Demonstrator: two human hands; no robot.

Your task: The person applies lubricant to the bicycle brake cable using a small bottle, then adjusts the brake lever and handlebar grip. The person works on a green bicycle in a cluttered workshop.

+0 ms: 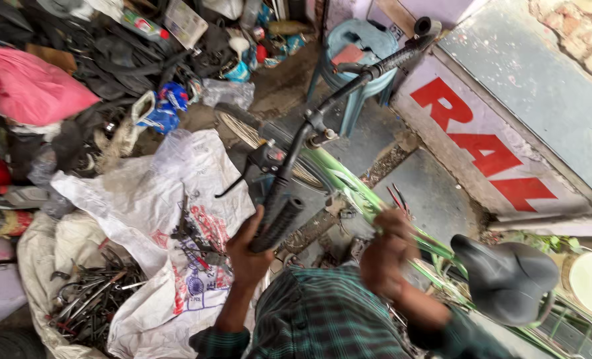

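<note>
A green-framed bicycle stands across the middle of the view, its long axis running from the black padded saddle at lower right up toward the front wheel at centre. Its black handlebar crosses that line, one end pointing up and right toward a blue-green plastic stool, the other down toward the person. Left of the bicycle, crumpled white printed sacks lie on the floor, with a heap of dark metal tools on one of them. The left hand is wrapped around the black ribbed rubber handle sleeve at the near end of the bar, its grip clamped tight on it. The right hand rests against the frame tube behind the head tube; blur hides whether its fingers are together or apart.
</note>
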